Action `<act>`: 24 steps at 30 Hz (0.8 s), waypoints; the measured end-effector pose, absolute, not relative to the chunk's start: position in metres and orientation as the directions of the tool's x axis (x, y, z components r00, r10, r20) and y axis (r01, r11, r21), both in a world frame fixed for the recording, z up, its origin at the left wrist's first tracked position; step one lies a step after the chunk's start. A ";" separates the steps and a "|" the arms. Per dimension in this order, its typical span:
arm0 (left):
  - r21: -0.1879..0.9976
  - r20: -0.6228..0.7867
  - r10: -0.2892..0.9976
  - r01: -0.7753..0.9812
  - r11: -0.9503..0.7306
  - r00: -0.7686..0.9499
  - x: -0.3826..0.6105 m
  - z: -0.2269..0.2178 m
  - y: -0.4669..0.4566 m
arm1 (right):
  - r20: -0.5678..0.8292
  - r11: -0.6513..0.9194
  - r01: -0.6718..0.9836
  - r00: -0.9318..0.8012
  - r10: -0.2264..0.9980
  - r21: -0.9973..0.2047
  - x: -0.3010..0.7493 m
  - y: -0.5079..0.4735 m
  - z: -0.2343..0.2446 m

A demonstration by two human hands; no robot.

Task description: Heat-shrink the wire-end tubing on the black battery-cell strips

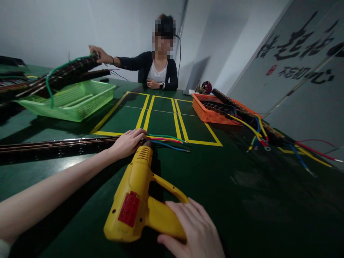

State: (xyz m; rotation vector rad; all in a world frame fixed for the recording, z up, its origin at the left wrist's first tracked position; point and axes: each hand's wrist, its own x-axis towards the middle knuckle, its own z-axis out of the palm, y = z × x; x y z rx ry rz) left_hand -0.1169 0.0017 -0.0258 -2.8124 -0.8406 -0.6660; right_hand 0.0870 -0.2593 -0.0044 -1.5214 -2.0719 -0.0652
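Our right hand (197, 227) wraps the handle of the yellow heat gun (131, 190), fingers over the top and thumb on the near side; whether a finger sits on the trigger, we cannot tell. The gun is in front of us at the middle of the bench (255, 215), its nozzle (147, 144) right at the fingers of our left hand (129, 143). That hand lies palm down with bent fingers over the end of the dark strip (67, 145), where the wires (168, 139) come out; its fingertips are hidden, so we cannot tell whether they pinch anything.

To do this well, we judge it best to hold the strip further back, leaving our fingers clear of the nozzle, and to steady the gun so that any hot air meets the wires evenly rather than one spot.

The gun's long axis runs away from us and slightly to the right, nozzle at the far end, while its handle slants off to the right and towards us. The strip's long axis lies across the bench from left to right, and its loose wires point right.
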 end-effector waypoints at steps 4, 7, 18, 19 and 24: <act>0.014 0.423 0.497 0.543 -0.840 0.758 -0.118 -0.023 0.000 | 0.478 0.361 0.897 -0.207 0.854 -0.256 0.077 -0.256 -0.010; 0.019 0.413 0.503 0.545 -0.838 0.759 -0.119 -0.022 0.000 | 0.433 0.312 0.897 -0.157 0.887 -0.313 0.076 -0.255 -0.009; -0.022 0.448 0.485 0.552 -0.834 0.751 -0.118 -0.026 0.002 | -0.040 -0.038 0.896 0.023 0.999 -0.443 0.122 -0.261 0.012; -0.027 0.447 0.481 0.549 -0.835 0.754 -0.118 -0.026 0.002 | -0.064 -0.062 0.899 0.037 0.997 -0.433 0.129 -0.262 0.012; -0.054 0.451 0.471 0.549 -0.834 0.759 -0.118 -0.025 0.002 | -0.148 -0.128 0.909 0.074 0.986 -0.396 0.164 -0.271 0.012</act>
